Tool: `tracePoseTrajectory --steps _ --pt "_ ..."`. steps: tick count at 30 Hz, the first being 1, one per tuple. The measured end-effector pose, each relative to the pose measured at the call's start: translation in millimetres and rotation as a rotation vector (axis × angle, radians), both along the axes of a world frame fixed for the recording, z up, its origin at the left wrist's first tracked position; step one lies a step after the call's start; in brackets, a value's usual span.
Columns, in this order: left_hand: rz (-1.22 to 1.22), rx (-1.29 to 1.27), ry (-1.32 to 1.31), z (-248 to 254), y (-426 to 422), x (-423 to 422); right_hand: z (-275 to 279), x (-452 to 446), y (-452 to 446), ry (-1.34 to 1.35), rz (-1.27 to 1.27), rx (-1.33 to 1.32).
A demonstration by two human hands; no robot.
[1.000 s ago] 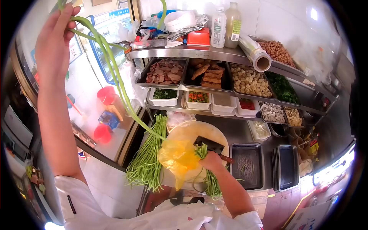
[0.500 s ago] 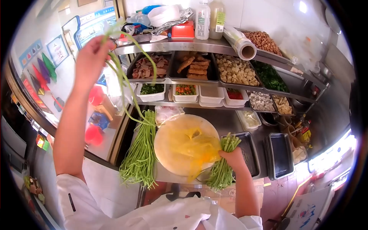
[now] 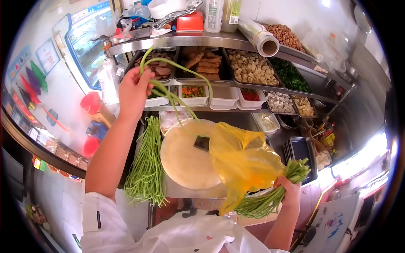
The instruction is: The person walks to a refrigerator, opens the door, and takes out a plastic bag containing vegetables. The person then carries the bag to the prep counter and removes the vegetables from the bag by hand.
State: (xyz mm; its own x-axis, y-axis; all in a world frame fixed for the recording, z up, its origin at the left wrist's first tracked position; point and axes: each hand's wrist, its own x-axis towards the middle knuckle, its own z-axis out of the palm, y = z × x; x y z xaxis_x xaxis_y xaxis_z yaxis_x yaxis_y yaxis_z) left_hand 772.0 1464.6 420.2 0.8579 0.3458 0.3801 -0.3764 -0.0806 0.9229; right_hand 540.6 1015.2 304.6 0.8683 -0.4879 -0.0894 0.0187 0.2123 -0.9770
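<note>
My left hand (image 3: 136, 90) is raised in front of the shelves, its fingers closed on a few long green beans (image 3: 167, 92) that arc and dangle toward the board. In my right hand (image 3: 290, 192) is a thick bunch of long beans (image 3: 262, 203), held off to the right. A crumpled yellow plastic bag (image 3: 242, 162) hangs beside that hand and partly covers the round cutting board (image 3: 185, 162); whether the fingers grip the bag too, I cannot tell. On the board, a dark flat blade-like thing (image 3: 201, 143) shows partly. A large pile of long beans (image 3: 145, 168) lies left of the board.
Shelves ahead hold trays of sliced meat (image 3: 160, 69), diced tofu-like cubes (image 3: 251, 67) and chopped greens (image 3: 291, 75), with a white tub of diced vegetables (image 3: 193, 92) below. A plastic film roll (image 3: 268, 45) juts from the top shelf. Stacked black trays (image 3: 303, 154) stand at right.
My left hand has come down and rightward with its few beans. My right hand has moved right with the bunch, and the yellow bag has lifted off the board's middle, exposing the dark blade-like thing.
</note>
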Motion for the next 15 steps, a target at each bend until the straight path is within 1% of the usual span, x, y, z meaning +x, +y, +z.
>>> tracePoseTrajectory --steps 2,3,4,6,7,8,9,10,11,12,13,14,15 --pt "0.055 -0.01 0.118 -37.6 19.1 -2.8 -0.4 -13.4 -6.3 -0.024 -0.06 -0.017" --pt "0.027 0.01 0.183 -67.3 36.2 -3.6 2.6 -18.6 -8.5 -0.037 -0.091 -0.027" --pt "0.002 0.029 0.249 -105.8 54.6 -6.0 12.4 -22.4 -1.8 -0.009 -0.172 -0.001" --pt "0.064 -0.066 0.26 -192.7 77.7 -20.5 2.8 -43.9 -31.0 -0.062 -0.104 0.103" --pt "0.107 -0.065 0.403 -240.6 96.1 -29.6 1.4 -54.6 -42.5 -0.087 -0.069 0.154" --pt "0.137 -0.073 0.447 -293.5 111.1 -39.2 1.8 -65.2 -52.0 -0.152 -0.069 0.096" --pt "0.147 -0.065 0.548 -341.7 129.4 -52.5 -8.5 -80.4 -71.7 -0.23 -0.052 0.058" --pt "0.184 -0.024 0.631 -376.5 142.7 -67.6 -11.5 -98.3 -89.2 -0.239 -0.128 0.036" --pt "0.236 -0.058 0.722 -401.7 153.9 -80.1 -7.6 -105.1 -93.1 -0.271 -0.168 0.068" --pt "0.284 -0.086 0.812 -409.1 158.7 -90.1 -3.3 -111.7 -96.4 -0.304 -0.207 0.099" --pt "0.282 -0.113 0.846 -418.7 164.7 -95.8 7.4 -106.7 -90.3 -0.366 -0.209 0.187" --pt "0.28 -0.14 0.875 -426.5 172.7 -98.8 18.8 -101.2 -84.0 -0.362 -0.064 0.152" --pt "0.28 -0.164 0.902 -433.3 183.1 -101.7 22.9 -95.5 -81.1 -0.362 -0.058 0.148"
